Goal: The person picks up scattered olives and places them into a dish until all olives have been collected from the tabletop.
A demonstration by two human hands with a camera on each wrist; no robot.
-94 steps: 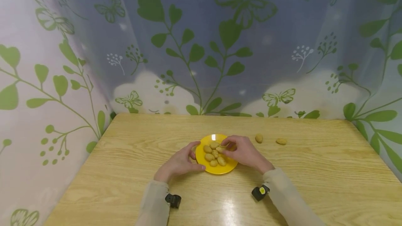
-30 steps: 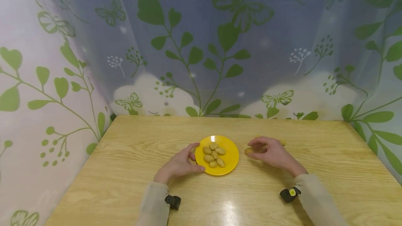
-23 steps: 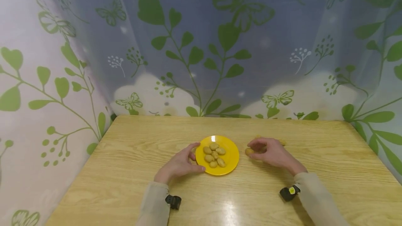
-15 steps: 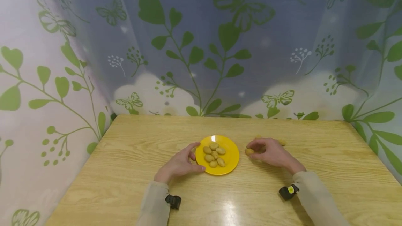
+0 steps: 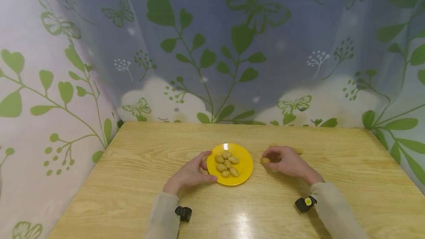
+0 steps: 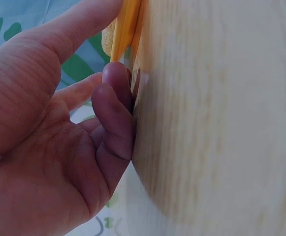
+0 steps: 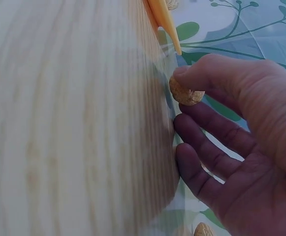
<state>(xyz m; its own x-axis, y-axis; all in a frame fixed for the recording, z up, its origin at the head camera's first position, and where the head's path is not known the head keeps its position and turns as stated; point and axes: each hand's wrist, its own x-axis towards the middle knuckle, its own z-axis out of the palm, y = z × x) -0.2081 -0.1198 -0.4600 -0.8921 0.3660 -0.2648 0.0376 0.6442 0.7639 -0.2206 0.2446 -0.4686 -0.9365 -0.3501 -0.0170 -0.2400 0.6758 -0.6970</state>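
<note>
Several peanuts in the shell (image 5: pixel 227 164) lie grouped on a round yellow plate (image 5: pixel 245 167). My left hand (image 5: pixel 189 172) holds the plate's left rim, thumb at the near side and index finger at the far side; in the left wrist view the other fingers curl beside the plate's edge (image 6: pixel 125 29). To the right of the plate, my right hand (image 5: pixel 287 161) pinches a single peanut (image 7: pixel 186 94) between thumb and index finger, low at the table. Its other fingers bend loosely against the tabletop. Two more peanuts are partly hidden behind that hand, one at its right (image 5: pixel 298 151).
The wooden table (image 5: pixel 149 139) reaches back to a leaf-and-butterfly printed curtain (image 5: pixel 212 47), which also hangs on the left and right sides. A small black camera sits on each wrist, such as the left wrist camera (image 5: pixel 183 213).
Around three seconds ago my right hand was over the plate with a peanut, which now lies there. It has moved right and pinches another peanut, shifted slightly. My left hand has stayed put.
</note>
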